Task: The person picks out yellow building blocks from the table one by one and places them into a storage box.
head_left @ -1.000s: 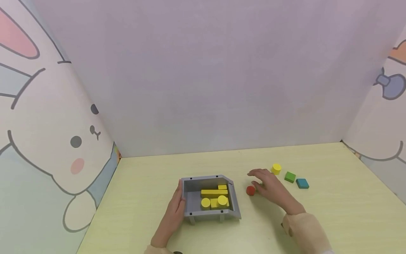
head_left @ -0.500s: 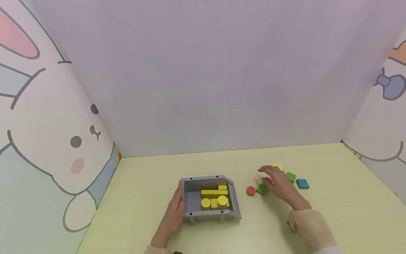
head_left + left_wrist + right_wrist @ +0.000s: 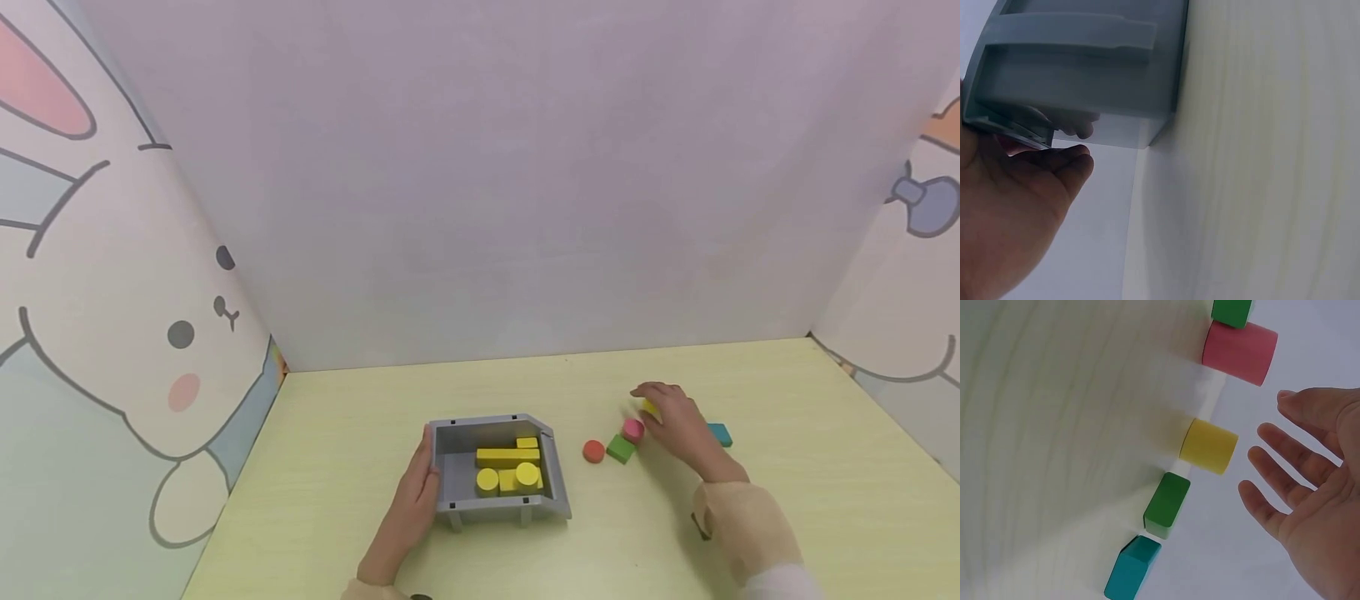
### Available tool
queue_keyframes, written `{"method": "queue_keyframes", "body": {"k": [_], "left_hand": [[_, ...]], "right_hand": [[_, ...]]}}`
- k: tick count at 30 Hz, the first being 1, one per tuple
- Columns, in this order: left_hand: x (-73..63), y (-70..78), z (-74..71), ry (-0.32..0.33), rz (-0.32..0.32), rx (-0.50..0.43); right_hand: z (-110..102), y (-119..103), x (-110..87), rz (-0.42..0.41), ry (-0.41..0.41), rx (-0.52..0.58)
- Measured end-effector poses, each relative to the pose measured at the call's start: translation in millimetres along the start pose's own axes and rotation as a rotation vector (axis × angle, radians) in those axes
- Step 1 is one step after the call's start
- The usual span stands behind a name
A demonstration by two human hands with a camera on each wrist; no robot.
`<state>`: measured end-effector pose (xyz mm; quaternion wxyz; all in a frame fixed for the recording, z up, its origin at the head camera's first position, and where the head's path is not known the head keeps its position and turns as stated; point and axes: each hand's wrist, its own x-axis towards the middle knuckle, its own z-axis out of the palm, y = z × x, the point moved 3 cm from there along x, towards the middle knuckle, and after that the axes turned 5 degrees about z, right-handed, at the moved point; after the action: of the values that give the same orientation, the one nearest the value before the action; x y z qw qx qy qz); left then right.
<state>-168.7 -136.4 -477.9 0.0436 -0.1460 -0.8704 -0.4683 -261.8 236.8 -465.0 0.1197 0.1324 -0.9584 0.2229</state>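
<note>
My left hand (image 3: 411, 493) rests along the left end of a grey plastic storage bin (image 3: 491, 503), its fingers extended against the wall. In the left wrist view the fingers (image 3: 1075, 165) lie just outside the bin (image 3: 1079, 59). Inside are yellow blocks: a long bar (image 3: 507, 458), two cylinders and smaller pieces. Over the table, my right hand (image 3: 678, 425) hovers with spread fingers around a yellow cylinder (image 3: 1209, 446), holding nothing. Near it stand a pink cylinder (image 3: 1240, 352), a green block (image 3: 1167, 505) and a teal block (image 3: 1132, 567). The head view hides that green block behind the hand.
Left of the pink cylinder, another green block (image 3: 621, 448) and a red round block (image 3: 593, 452) sit between the bin and my right hand. A plain wall (image 3: 555, 208) closes off the back of the table (image 3: 337, 433); printed panels flank both sides.
My right hand has moved rightward and away from me, from over the red block to the yellow cylinder, uncovering a green block and the pink cylinder. The left hand and bin stay put.
</note>
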Motion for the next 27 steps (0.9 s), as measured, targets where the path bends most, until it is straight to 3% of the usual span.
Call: {"method": "queue_keyframes", "body": {"k": [9,27], "left_hand": [[-0.9,0.9,-0.7,-0.001,-0.008,0.000],[-1.4,1.2,-1.4,0.005,-0.001,0.006]], "right_hand": [[1,11,6.4,0.016,-0.011,-0.032],[8,23,15.9,0.117,-0.142,-0.039]]}}
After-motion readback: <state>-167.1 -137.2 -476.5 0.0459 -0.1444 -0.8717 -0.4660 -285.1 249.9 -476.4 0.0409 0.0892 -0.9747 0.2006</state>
